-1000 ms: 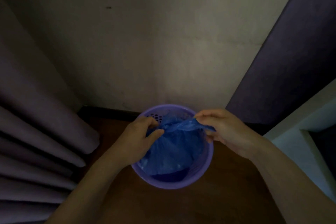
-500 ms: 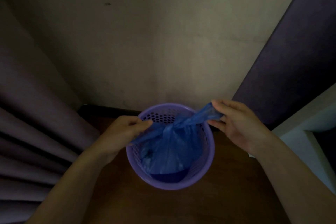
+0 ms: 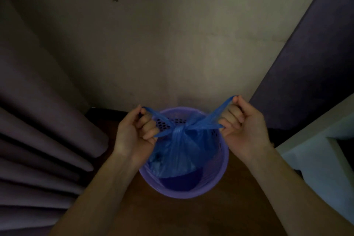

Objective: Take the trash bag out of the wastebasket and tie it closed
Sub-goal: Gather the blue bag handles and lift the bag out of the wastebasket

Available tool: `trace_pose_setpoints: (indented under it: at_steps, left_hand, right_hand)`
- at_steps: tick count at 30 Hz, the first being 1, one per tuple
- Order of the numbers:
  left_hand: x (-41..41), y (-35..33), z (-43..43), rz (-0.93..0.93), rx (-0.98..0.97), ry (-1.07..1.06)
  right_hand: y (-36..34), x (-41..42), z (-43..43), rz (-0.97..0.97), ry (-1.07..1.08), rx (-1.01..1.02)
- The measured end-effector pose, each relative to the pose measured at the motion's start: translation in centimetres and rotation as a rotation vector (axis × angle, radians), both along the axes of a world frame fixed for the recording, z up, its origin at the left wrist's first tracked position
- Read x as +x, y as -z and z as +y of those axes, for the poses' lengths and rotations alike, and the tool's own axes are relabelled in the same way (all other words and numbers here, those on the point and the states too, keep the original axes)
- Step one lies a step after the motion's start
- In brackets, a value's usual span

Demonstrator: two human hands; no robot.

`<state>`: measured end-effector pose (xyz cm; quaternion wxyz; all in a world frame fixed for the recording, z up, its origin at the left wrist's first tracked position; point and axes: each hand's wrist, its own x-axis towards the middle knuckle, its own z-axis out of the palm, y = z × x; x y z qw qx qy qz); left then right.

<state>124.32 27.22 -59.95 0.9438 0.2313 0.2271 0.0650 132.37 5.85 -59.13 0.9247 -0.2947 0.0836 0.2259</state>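
Observation:
A blue plastic trash bag (image 3: 178, 151) sits inside a round purple perforated wastebasket (image 3: 223, 170) on the brown floor. The bag's top is gathered into a knot above the basket's middle. Two ends of the bag stretch out sideways from the knot. My left hand (image 3: 132, 132) is fisted around the left end, at the basket's left rim. My right hand (image 3: 245, 126) is fisted around the right end, above the right rim. The bag's lower part is hidden inside the basket.
A pale wall (image 3: 162, 44) stands straight behind the basket. Folded purple curtains (image 3: 38, 130) hang at the left. A dark purple panel (image 3: 306, 63) and a white ledge (image 3: 316, 149) close in on the right. Brown floor (image 3: 172, 216) lies in front.
My hands have moved apart and up, pulling the bag's two ends outward. The loose gathered top has drawn into a tight knot over the basket.

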Motion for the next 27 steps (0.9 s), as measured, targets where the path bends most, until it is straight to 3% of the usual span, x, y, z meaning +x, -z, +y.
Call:
trace_pose_setpoints:
  at_steps: [3,8,11,16,21,27]
  left_hand:
    - [0.1,1.3,0.6,0.117,0.033,0.032]
    - [-0.4,4.5,6.0,0.414,-0.038,-0.131]
    - [-0.4,4.6,5.8,0.396,0.056,-0.183]
    - [-0.1,2.2,2.9,0.25,0.578,-0.224]
    - [-0.5,0.7,-0.8,0.077,0.854,-0.087]
    - [-0.3,-0.6,-3.7,0.016,1.146,-0.113]
  right_hand:
    - [1.2,-0.3,-0.2,0.076,0.017,-0.105]
    - [3.2,0.8,-3.9,0.257,0.223,-0.276]
    - [3.5,1.0,-4.2,0.268,0.283,-0.316]
    - [2.1,0.6,-2.4,-0.042,0.263,-0.546]
    - [0.5,-2.0,1.3,-0.288,0.127,-0.82]
    - [-0.3,-3.5,4.3,-0.42,0.114,-0.873]
